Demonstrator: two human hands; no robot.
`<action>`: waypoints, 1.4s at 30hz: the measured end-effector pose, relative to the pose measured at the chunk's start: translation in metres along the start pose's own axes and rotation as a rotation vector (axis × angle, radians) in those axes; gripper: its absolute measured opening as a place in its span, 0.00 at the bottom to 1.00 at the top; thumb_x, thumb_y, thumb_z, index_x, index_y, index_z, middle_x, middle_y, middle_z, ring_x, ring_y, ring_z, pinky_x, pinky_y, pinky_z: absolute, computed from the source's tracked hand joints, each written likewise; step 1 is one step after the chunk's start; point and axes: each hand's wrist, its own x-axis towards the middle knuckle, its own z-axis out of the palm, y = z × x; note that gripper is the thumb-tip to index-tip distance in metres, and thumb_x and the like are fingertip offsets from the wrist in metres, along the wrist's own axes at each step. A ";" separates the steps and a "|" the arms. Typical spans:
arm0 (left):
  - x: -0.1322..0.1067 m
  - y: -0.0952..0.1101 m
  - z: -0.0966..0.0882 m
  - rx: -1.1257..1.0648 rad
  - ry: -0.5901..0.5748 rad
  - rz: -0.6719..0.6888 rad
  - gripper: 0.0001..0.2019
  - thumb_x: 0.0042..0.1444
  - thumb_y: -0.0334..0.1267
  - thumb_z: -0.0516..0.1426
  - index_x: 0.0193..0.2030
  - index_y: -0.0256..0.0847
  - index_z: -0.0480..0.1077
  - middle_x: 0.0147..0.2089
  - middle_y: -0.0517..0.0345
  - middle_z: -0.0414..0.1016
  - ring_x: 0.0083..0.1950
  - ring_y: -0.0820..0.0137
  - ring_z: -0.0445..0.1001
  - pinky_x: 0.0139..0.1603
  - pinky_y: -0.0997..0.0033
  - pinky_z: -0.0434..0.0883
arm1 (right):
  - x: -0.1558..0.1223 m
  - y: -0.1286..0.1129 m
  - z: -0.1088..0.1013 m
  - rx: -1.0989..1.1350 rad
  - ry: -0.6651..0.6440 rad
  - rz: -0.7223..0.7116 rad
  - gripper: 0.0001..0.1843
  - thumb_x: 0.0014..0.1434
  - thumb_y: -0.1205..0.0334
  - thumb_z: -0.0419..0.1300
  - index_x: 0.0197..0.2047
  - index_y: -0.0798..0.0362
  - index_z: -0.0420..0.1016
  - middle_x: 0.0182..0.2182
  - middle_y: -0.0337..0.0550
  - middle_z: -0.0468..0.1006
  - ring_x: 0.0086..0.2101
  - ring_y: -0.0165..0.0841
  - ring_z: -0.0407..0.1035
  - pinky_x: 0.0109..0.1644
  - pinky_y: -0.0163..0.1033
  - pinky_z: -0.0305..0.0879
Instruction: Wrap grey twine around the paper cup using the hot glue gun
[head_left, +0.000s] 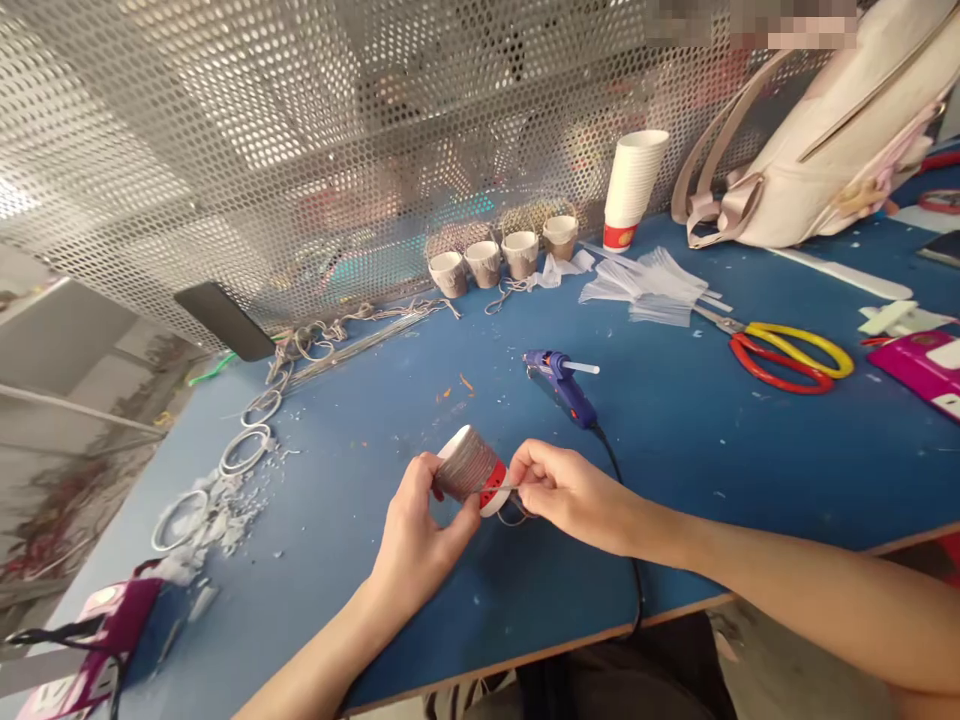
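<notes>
A paper cup (469,468) lies tilted in my left hand (424,535), whose fingers and thumb grip it from the side. Grey-brown cord is wound round much of the cup; a red and white band near its base stays uncovered. My right hand (559,490) is beside that base, thumb and fingers pinched on the cord (499,489), which runs taut from the cup. A loose loop of cord hangs below the fingers. Beyond the hands a blue glue gun (562,387) lies on its side with a white glue stick in its back.
Several small cord-wrapped cups (484,265) line the mesh panel (300,150), beside a stack of paper cups (634,190). Scissors (787,355), plastic strips (652,288) and a backpack (825,150) are on the right. White rings (245,450), scraps and a phone (225,320) are left.
</notes>
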 end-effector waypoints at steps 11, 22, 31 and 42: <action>0.000 0.004 0.001 -0.017 -0.061 -0.082 0.06 0.50 0.40 0.55 0.32 0.43 0.61 0.26 0.65 0.61 0.27 0.72 0.62 0.28 0.73 0.63 | 0.004 0.014 0.010 -0.338 0.239 -0.440 0.05 0.59 0.67 0.57 0.31 0.53 0.71 0.22 0.35 0.72 0.20 0.24 0.58 0.24 0.30 0.53; -0.002 0.006 0.000 -0.039 -0.103 -0.073 0.04 0.51 0.38 0.54 0.32 0.42 0.61 0.27 0.64 0.64 0.28 0.71 0.64 0.29 0.72 0.66 | 0.006 0.010 0.012 -0.266 0.249 -0.355 0.06 0.58 0.69 0.57 0.29 0.52 0.69 0.16 0.30 0.70 0.19 0.24 0.63 0.23 0.30 0.53; -0.002 0.007 0.000 -0.043 -0.062 -0.099 0.07 0.50 0.39 0.57 0.30 0.43 0.61 0.25 0.66 0.62 0.26 0.73 0.63 0.27 0.74 0.65 | 0.005 0.010 0.015 -0.268 0.279 -0.394 0.06 0.57 0.68 0.57 0.28 0.52 0.68 0.18 0.31 0.70 0.19 0.24 0.62 0.25 0.31 0.54; -0.003 0.006 -0.001 -0.054 -0.051 -0.097 0.06 0.49 0.38 0.57 0.31 0.43 0.61 0.26 0.65 0.63 0.26 0.73 0.62 0.26 0.74 0.64 | 0.003 0.005 0.014 -0.320 0.285 -0.341 0.07 0.53 0.70 0.59 0.26 0.52 0.66 0.15 0.27 0.57 0.17 0.23 0.48 0.21 0.31 0.45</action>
